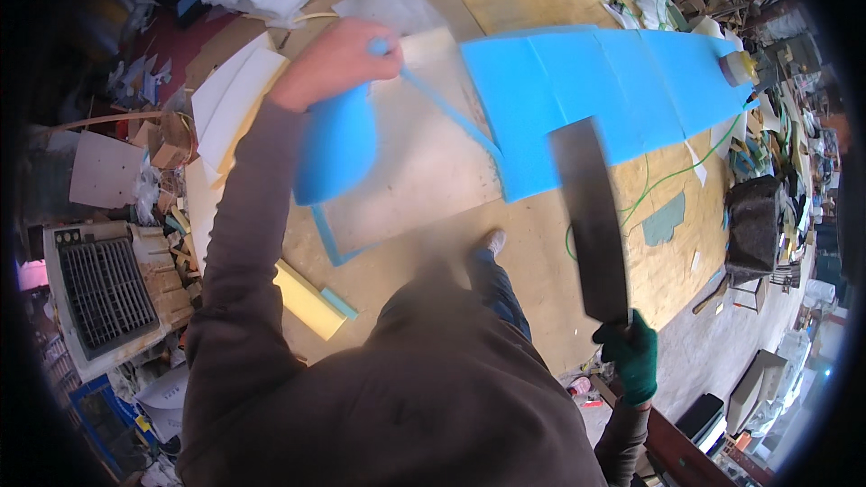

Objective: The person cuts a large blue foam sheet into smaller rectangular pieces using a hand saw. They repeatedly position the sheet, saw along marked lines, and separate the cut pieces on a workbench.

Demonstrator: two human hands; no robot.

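My bare left hand (347, 59) is closed on blue foam, its fingers wrapped round the upper end. A curved blue foam piece (338, 149) hangs below that hand, blurred by motion. From the fist a thin blue strip (451, 113) slants across a pale board (406, 180) to the edge of the large blue foam sheet (577, 81). At the lower right my right hand (631, 356), in a green glove, grips a long, broad-bladed knife (591, 221). Its dark blade points up and away, with the tip in front of the sheet's near edge.
Under the board and sheet lies a tan panel (667, 261) with a green cord (645, 203) and a grey-green scrap (665, 221). A yellow foam block (311, 300) lies near my left side. A roll of tape (738, 69) rests on the sheet's far right end. Clutter surrounds the work area.
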